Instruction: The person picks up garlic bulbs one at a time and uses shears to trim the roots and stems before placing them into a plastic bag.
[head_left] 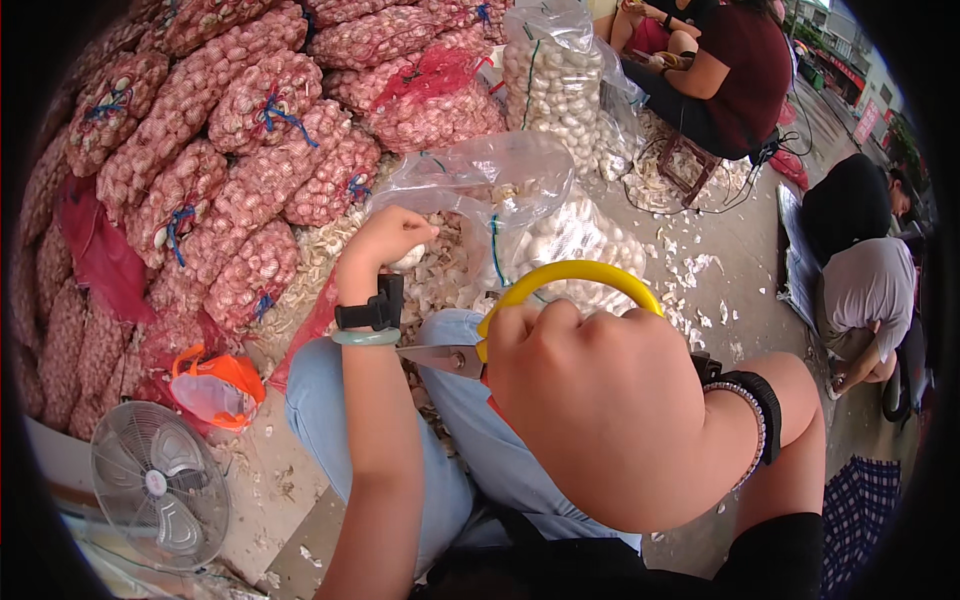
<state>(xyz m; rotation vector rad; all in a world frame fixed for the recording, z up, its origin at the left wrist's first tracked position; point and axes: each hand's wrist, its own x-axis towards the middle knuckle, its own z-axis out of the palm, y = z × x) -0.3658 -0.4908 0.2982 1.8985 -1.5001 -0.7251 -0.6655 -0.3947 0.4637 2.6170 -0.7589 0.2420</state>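
Taking the clear bag (pixel 450 165) as datum, proceed from left to right. The left hand (pixel 385 240) is positioned at the left of the clear bag, fingers curled and thumb side drawn in; a white garlic bulb (pixel 410 259) shows below its fingertips and appears to be held. Contact surfaces are hidden beneath the hand. The garlic bulb sits left of the bag's filled body, on the person's side of its mouth. The left hand is the nearer of the two to the bulb.

The scissors (pixel 457 360) lie on the person's side of the clear bag. Their long axis runs crosswise, tip pointing left toward the green bangle (pixel 366 338); the bulb lies forward of the tip, off the blade line. Clearance between tip and wrist cannot be told, nor can the blade opening.

The right hand (pixel 600 410), also on the person's side of the clear bag, is closed in a fist around the scissors' yellow handle (pixel 580 271), with its fingertips concealed
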